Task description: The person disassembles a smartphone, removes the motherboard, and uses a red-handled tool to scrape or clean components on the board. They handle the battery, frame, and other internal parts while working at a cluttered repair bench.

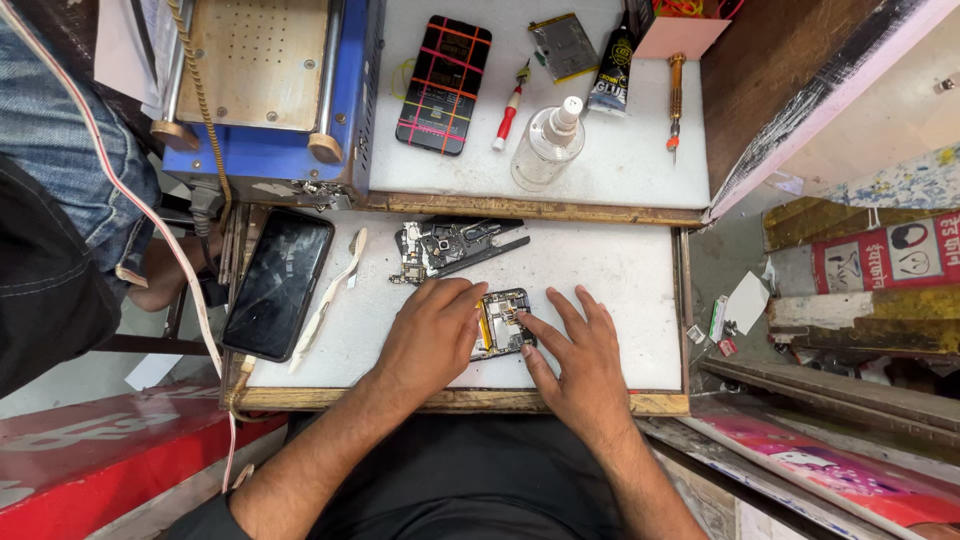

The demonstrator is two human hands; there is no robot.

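Note:
An opened phone body [503, 322] with bare circuitry lies on the white work board [620, 280] in front of me. My left hand [432, 335] rests over its left part, fingers curled on it. My right hand [578, 355] lies flat to its right, thumb and forefinger touching the phone's right edge. Just beyond them sit a removed circuit board and a dark frame piece [448, 246].
A black phone [277, 285] lies at the board's left beside a white strip [328, 298]. On the upper shelf stand a blue machine [270, 90], a taped phone [444, 85], a clear bottle [547, 145], screwdrivers [675, 100] and a glue tube [610, 70]. Another person's leg [60, 180] is at left.

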